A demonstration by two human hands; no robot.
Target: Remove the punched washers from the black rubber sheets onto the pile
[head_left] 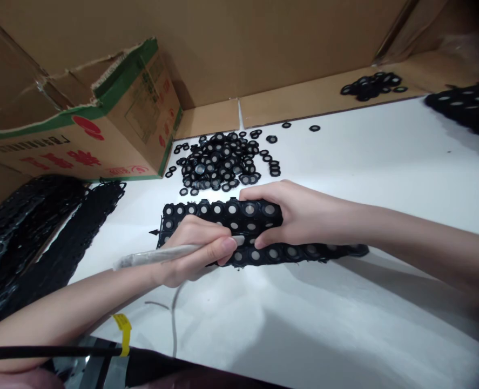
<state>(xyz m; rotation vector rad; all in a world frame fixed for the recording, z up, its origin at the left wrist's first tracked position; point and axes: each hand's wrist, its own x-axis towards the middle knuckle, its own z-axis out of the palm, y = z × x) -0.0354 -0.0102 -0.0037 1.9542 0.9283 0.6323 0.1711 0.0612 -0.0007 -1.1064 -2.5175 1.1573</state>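
Left hand [190, 251] is curled tight around a slim pen-like tool [162, 254], thumb and forefinger pinching it near the tip, and that tip sits right against the black rubber sheet [223, 208] of round mesh-centred rings at the middle of the white table [385, 178]. Right hand [291, 213] clamps the sheet's right part, fingers wrapped over the top edge, thumb pressed underneath, so the sheet is folded or lifted a little off the surface.

My read: the tool is working rings free of the sheet. To do it cleanly, keep the tip on 1 ring at a time, keep the right-hand grip just beside the ring being worked so the rubber stays taut, and push straight, not sideways, since the mesh centres look easy to dent.

The loose ring pile [223, 162] lies at 12 o'clock from the hands, near but not touching the sheet. The cardboard box [101, 124] stands at 10 o'clock, its corner close to that pile. Spent black webbing [40, 237] heaps at 9 o'clock along the table's left edge, so little room that way. A thin grey cable [173, 319] trails at 6 o'clock under the left wrist. Open white table spreads from 1 to 5 o'clock. A 2nd ring pile [372, 85] and another sheet [466, 105] sit far off at 2 o'clock, by the cardboard wall.
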